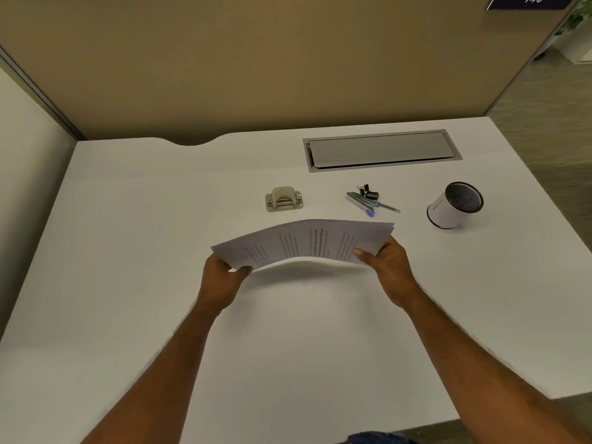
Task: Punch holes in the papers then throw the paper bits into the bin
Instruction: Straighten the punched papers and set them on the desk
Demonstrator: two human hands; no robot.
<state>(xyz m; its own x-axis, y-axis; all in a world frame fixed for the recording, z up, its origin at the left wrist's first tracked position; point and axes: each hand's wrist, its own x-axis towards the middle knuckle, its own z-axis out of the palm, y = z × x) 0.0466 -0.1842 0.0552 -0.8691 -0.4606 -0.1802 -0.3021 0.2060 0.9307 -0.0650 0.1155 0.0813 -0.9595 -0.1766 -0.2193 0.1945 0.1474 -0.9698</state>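
Head view: left hand (221, 277) grips the left end of the papers (304, 243), right hand (389, 262) the right end, the stack bowed above the counter (128, 219), just before the hole punch (283, 199). Light and floppy, likely best held by both ends. Bin (455, 205) stands right of the punch.

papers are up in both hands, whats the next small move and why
Probably carry the papers forward to the hole punch: the left hand and right hand grip the stack's ends above the desk, and the punch sits just beyond, untouched.
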